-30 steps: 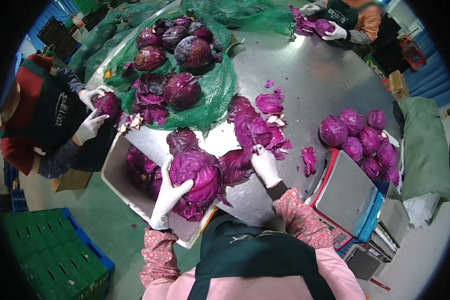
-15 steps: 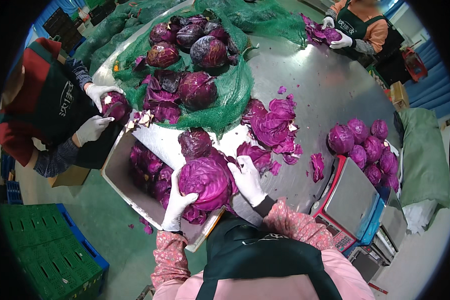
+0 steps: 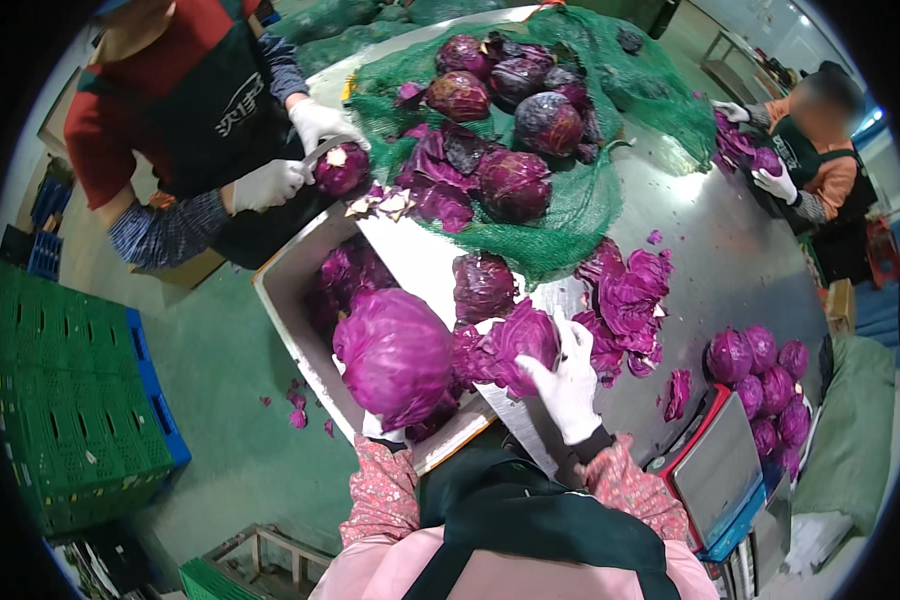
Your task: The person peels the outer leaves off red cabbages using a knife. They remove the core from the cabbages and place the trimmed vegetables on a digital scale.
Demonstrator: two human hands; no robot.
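Note:
In white gloves, my left hand (image 3: 382,428) cradles a big smooth red cabbage (image 3: 395,358) from below and the left; the cabbage hides most of that hand. It is lifted over the white bin (image 3: 300,345) that holds purple leaves. My right hand (image 3: 570,385) grips loose purple cabbage leaves (image 3: 522,345) at the bin's right side, thumb on the near face and fingers behind. Just beyond stands a darker red cabbage (image 3: 484,288) on the table. More peeled leaves (image 3: 632,300) lie right of my right hand.
Untrimmed cabbages (image 3: 515,185) sit on green netting (image 3: 595,215). Trimmed cabbages (image 3: 760,375) are piled at right beside a scale (image 3: 715,465). At left, a co-worker's gloved hands hold a cabbage (image 3: 342,170) and a knife; another co-worker handles leaves far right. Green crates (image 3: 75,400) stand left.
My left hand has raised the cabbage toward me and slightly left, away from the leaves. My right hand has closed on the loose leaves. The whole view has shifted.

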